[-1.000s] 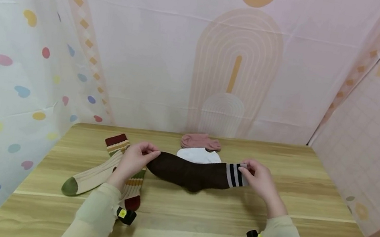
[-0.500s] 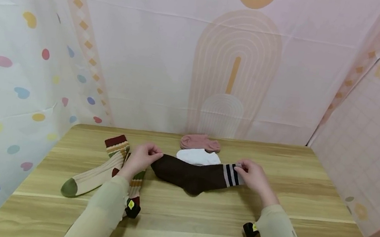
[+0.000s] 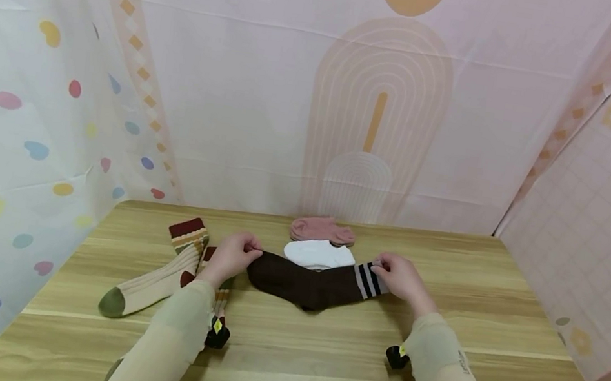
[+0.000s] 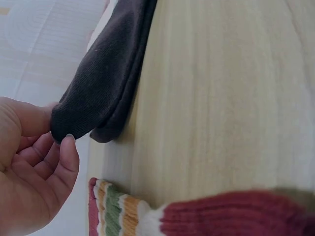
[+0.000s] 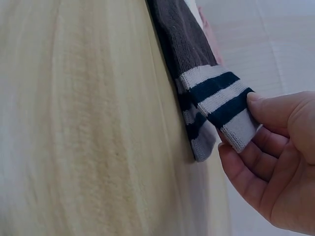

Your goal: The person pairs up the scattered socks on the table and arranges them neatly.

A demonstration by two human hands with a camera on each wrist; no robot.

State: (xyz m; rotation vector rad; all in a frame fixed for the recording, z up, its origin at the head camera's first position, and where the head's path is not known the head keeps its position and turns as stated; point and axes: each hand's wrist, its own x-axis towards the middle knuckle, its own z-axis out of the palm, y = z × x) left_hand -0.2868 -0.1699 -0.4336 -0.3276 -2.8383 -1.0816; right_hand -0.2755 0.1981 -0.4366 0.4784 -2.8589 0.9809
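Observation:
A dark brown sock (image 3: 293, 280) with a grey-and-black striped cuff (image 5: 221, 101) stretches sideways between both hands over the table. My left hand (image 3: 230, 257) pinches its toe end between thumb and fingers. At the other end, my right hand (image 3: 403, 278) pinches the cuff's edge. Both wrist views show a second dark layer beneath: a toe end (image 4: 110, 130) on the left and a matching striped cuff (image 5: 203, 145) on the right, lower than the pinched parts. Just behind the dark sock lie white ankle socks (image 3: 314, 253), partly hidden by it.
Pink ankle socks (image 3: 316, 228) lie behind the white ones. Left of the dark sock is a cream sock (image 3: 151, 286) with a green toe and striped cuff. Another multicoloured sock (image 4: 216, 214) is partly under my left arm. Printed curtains (image 3: 237, 90) border the wooden table (image 3: 302, 379).
The dark sock has come down slightly toward the table, behind which less of the white socks is covered. Both hands have moved a little inward, and the sock sags more in its middle.

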